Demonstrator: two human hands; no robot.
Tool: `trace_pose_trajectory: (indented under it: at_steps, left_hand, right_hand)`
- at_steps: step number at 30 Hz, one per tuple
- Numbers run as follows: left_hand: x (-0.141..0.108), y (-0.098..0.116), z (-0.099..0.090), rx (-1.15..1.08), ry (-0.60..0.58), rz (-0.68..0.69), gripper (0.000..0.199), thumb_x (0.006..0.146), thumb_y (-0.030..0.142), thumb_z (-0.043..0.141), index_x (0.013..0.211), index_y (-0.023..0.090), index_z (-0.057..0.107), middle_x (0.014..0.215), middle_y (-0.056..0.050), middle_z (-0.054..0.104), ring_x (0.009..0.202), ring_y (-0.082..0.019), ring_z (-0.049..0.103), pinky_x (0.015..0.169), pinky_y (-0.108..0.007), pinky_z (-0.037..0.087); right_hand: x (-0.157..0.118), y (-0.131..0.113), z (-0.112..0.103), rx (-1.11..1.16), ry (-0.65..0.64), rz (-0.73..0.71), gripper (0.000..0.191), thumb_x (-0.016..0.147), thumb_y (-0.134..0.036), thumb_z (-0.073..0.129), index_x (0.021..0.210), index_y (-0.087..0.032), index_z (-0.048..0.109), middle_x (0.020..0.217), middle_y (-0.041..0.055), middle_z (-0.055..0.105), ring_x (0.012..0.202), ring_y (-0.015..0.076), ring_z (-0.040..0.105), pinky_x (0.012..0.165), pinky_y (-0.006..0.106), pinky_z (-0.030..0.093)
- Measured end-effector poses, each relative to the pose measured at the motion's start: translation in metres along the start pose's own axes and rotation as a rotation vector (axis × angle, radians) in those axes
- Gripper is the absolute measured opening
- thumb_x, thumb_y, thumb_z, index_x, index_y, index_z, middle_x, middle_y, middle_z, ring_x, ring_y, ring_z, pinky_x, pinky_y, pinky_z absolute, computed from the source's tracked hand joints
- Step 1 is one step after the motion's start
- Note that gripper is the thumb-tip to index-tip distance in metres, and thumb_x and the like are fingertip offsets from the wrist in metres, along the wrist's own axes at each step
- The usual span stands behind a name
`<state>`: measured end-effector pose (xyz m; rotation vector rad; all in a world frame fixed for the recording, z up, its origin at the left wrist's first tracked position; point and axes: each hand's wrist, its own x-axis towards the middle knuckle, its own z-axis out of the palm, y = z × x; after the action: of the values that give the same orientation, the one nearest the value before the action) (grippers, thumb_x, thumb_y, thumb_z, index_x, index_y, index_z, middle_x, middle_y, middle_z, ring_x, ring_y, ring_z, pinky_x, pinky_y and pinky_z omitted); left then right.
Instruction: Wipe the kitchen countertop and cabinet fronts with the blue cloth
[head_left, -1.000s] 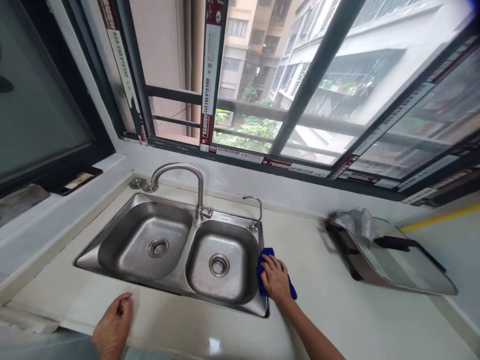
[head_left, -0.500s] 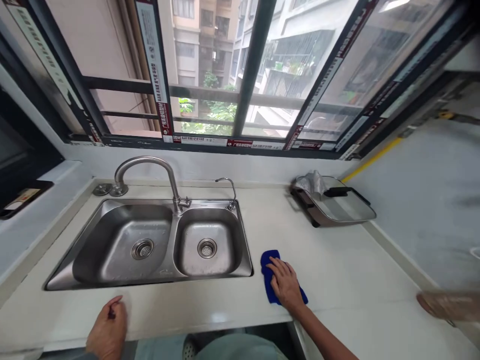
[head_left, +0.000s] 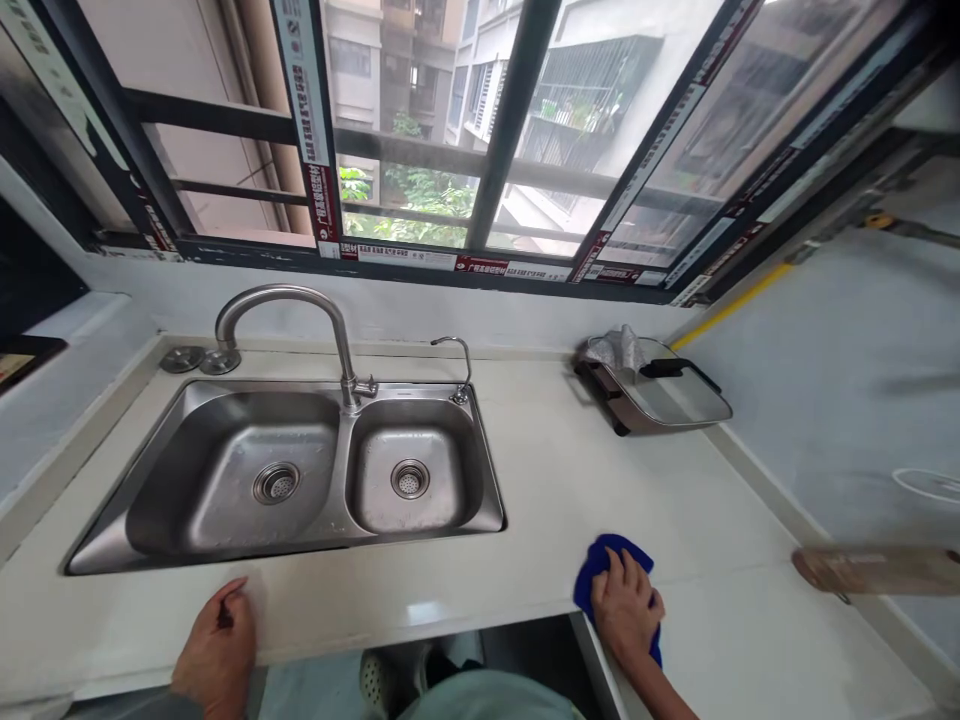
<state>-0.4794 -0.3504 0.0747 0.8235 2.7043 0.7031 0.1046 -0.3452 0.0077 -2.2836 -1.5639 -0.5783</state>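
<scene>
A dark blue cleaning cloth [head_left: 600,560] lies on the white countertop to the right of the sink, near the counter's front edge. Over it, my right hand [head_left: 626,605] presses down with bent fingers, holding the cloth against the surface. Part of the cloth is hidden beneath the palm. My left hand [head_left: 217,645] rests by the front edge, below the larger basin, with its fingers curled in and nothing visible in them. The double steel sink [head_left: 341,500] sits between the two hands, farther back, with a few water drops in its basins.
A tall curved faucet [head_left: 289,292] and a small spout [head_left: 459,345] rise behind the sink. An electric pan with a glass lid [head_left: 679,395] stands at the back right. Near the right wall lies a brownish, see-through object [head_left: 874,572]. An opening [head_left: 536,650] shows below the front edge.
My right hand has slid the blue cloth to the right and nearer to me, away from the sink. The left hand stays nearly in place. The camera view has tilted slightly.
</scene>
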Motion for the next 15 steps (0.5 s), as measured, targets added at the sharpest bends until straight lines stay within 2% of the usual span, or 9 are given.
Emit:
trace_pose_trajectory:
  at_steps: [6,9,13,15]
  left_hand:
    - [-0.002,0.003,-0.002,0.063,-0.012,-0.001,0.049,0.092,0.045,0.034,0.120,0.024,0.069,0.099,-0.008,0.073,0.062,-0.020,0.050,0.056,-0.032,0.035]
    - [0.000,0.007,-0.006,0.075,-0.049,-0.024,0.051,0.092,0.048,0.033,0.121,0.026,0.068,0.099,-0.008,0.072,0.060,-0.020,0.049,0.057,-0.033,0.036]
    - [0.004,0.011,-0.008,0.133,-0.120,-0.092,0.057,0.091,0.054,0.028,0.125,0.028,0.065,0.098,-0.009,0.070,0.053,-0.019,0.041,0.054,-0.035,0.036]
    - [0.004,0.010,-0.006,0.119,-0.147,-0.077,0.057,0.090,0.053,0.029,0.123,0.026,0.066,0.094,-0.010,0.069,0.053,-0.020,0.044,0.053,-0.035,0.038]
  right_hand:
    - [0.017,-0.068,-0.006,0.033,-0.109,-0.198,0.050,0.093,-0.028,0.034,0.138,-0.018,0.053,0.146,0.0152,0.051,0.132,0.0334,0.044,0.109,0.056,0.029]
    - [0.040,-0.095,-0.004,0.052,-0.159,-0.234,0.049,0.093,-0.025,0.034,0.138,-0.020,0.053,0.147,0.0124,0.050,0.134,0.0300,0.042,0.112,0.053,0.026]
    - [0.080,-0.126,0.009,0.114,-0.208,-0.265,0.049,0.092,-0.022,0.037,0.138,-0.020,0.053,0.148,0.0110,0.050,0.136,0.0288,0.040,0.114,0.052,0.022]
    - [0.100,-0.139,0.017,0.148,-0.222,-0.267,0.048,0.092,-0.023,0.039,0.138,-0.021,0.054,0.148,0.0104,0.050,0.136,0.0290,0.039,0.115,0.052,0.021]
